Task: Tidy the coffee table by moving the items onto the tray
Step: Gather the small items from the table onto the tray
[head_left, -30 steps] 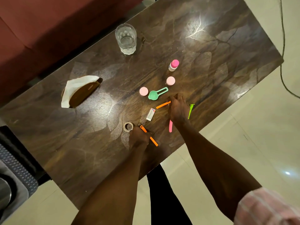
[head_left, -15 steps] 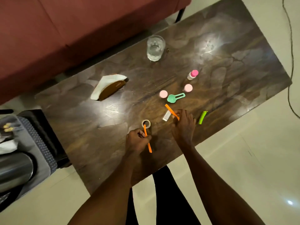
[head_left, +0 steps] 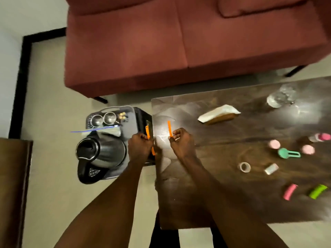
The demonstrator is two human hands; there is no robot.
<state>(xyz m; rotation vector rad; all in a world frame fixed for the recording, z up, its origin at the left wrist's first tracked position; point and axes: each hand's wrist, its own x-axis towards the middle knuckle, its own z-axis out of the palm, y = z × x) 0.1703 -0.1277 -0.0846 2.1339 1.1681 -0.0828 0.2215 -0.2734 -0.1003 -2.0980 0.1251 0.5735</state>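
Observation:
My left hand (head_left: 140, 146) grips an orange stick (head_left: 148, 133) at the table's left edge, right beside the grey tray (head_left: 128, 111). My right hand (head_left: 181, 141) pinches a second orange stick (head_left: 169, 127) upright over the dark coffee table (head_left: 215, 194). Left on the table are a tape roll (head_left: 244, 167), a small white piece (head_left: 271, 168), a pink clip (head_left: 290, 191), a green clip (head_left: 318, 190), a teal scoop (head_left: 288, 153), two pink caps (head_left: 274, 144) (head_left: 307, 149), a pink-capped bottle (head_left: 320, 137), a napkin holder (head_left: 219, 114) and a glass (head_left: 280, 97).
The tray sits on a low black stand left of the table and holds a steel kettle (head_left: 102, 154), two steel cups (head_left: 103, 119) and small bits. A red sofa (head_left: 179, 42) stands behind. A brown cabinet edge (head_left: 12, 185) is at the far left.
Both hands lifted an orange stick off the table and carried it left to the table's left end. The view swung left, bringing the tray with the kettle into sight.

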